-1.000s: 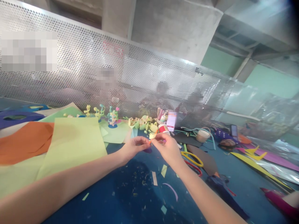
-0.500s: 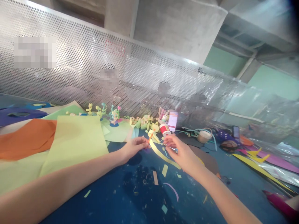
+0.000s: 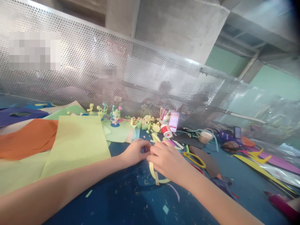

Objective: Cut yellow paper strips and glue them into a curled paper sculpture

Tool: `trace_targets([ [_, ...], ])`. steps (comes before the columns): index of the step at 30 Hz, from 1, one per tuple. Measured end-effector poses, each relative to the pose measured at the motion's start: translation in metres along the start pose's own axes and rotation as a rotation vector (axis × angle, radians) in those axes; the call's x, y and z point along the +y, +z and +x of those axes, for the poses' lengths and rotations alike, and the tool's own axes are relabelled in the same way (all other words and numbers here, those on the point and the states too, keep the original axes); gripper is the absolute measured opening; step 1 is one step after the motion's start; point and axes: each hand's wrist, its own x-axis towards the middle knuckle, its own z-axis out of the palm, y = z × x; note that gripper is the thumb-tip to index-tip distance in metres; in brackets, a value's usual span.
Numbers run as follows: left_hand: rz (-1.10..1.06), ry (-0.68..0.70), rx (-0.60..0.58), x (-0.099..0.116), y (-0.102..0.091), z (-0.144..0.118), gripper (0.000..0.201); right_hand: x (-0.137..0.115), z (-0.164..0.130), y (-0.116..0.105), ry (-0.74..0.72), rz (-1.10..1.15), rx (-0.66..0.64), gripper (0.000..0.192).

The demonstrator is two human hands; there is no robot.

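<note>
My left hand (image 3: 138, 152) and my right hand (image 3: 165, 160) meet at the fingertips above the blue table (image 3: 122, 193). The right fingers close on a pale yellow strip (image 3: 152, 172), which looks like paper or foam; its free part hangs in a curve below that hand. My left thumb and fingers are pinched together beside the right fingertips, and what they hold is hidden. A small dark purple spot shows by the left fingertips. Around the hands lie thin offcuts, among them a purple curved strip (image 3: 173, 191) and a pale blue-green scrap (image 3: 165, 209).
Yellow sheet (image 3: 79, 140) and orange sheet (image 3: 30, 137) lie at left. Small colourful figures (image 3: 114, 117), several yellow-green pieces (image 3: 146, 122), a red-and-white tub (image 3: 166, 131) and a phone (image 3: 173, 121) stand behind. Yellow-handled scissors (image 3: 197, 160) lie at right. A perforated metal panel (image 3: 140, 72) edges the table.
My right hand has moved left to meet my left hand. The orange stick seen at my left fingertips is now hidden, and the yellow strip curls beneath my right hand.
</note>
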Motion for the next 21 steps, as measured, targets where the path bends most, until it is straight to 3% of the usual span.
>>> trace_targets([
  [3, 0.08, 0.129, -0.037, 0.003, -0.001, 0.0, 0.012, 0.005, 0.009, -0.004, 0.18, 0.255, -0.049, 0.01],
  [6, 0.065, 0.219, -0.046, 0.006, -0.001, -0.001, 0.017, 0.019, 0.013, -0.003, 0.363, 0.626, -0.18, 0.015],
  [11, -0.116, 0.178, -0.112, 0.008, 0.001, -0.002, 0.018, 0.044, 0.013, 0.005, 0.581, 1.369, -0.339, 0.013],
  [16, -0.322, 0.099, -0.114, 0.001, 0.005, -0.001, 0.017, 0.052, 0.005, 0.027, 0.812, 1.797, -0.232, 0.023],
  [21, -0.681, -0.122, -0.116, 0.0, 0.008, -0.001, 0.017, 0.043, -0.002, 0.049, 0.984, 1.881, -0.017, 0.034],
])
